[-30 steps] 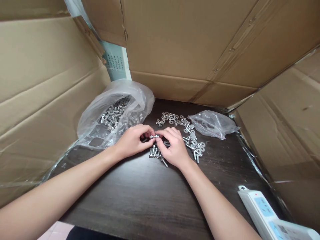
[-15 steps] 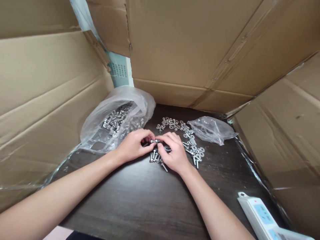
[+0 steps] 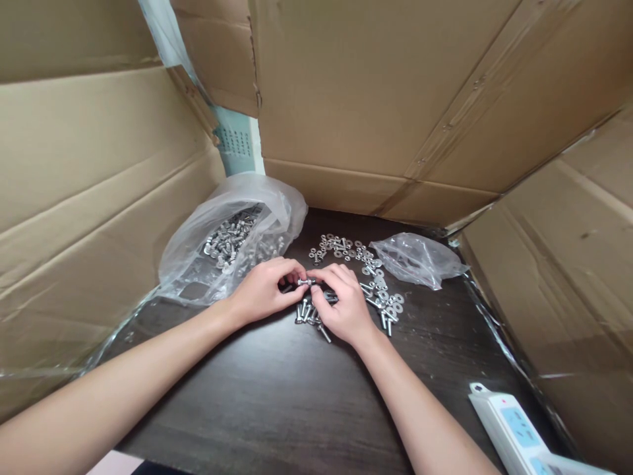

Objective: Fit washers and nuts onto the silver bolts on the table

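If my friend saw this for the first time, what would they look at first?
Probably the left hand and right hand, which meet near the middle, pinching a small shiny bolt between them. Next, maybe the big see-through bag beyond the left hand, with lots of metal pieces inside, and the tall cardboard walls around the dark table.

A white power strip (image 3: pixel 517 429) with blue socket faces lies on the dark counter (image 3: pixel 277 402), to the right of the right hand (image 3: pixel 342 302) and nearer the body. Cardboard panels (image 3: pixel 376 86) stand beyond it; farther than the left hand (image 3: pixel 271 287), a pale teal surface (image 3: pixel 236 142) shows through a gap.
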Available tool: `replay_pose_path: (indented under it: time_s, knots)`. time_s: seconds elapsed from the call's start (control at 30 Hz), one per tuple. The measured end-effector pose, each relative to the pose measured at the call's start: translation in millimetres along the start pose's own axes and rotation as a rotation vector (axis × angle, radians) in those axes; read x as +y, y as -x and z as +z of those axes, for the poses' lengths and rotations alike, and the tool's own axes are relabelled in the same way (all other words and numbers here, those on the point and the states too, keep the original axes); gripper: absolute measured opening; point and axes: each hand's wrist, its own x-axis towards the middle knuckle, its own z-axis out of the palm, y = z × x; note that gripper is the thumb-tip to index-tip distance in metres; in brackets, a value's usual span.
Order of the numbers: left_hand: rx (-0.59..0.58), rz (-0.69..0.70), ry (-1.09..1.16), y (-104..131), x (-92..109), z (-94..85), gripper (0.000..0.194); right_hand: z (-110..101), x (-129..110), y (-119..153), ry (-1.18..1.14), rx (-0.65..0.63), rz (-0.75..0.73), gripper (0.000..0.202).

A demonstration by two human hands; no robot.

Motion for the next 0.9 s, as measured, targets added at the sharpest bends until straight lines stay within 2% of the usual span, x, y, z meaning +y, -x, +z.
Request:
replay_pose_path:
  time_s: [0.9]
  knots:
    - [0.005, 0.006, -0.011, -0.7, -0.4, 0.5, 0.007, -1.0, -0.3, -0.2, -0.027, 0.038, -0.019, 0.019]
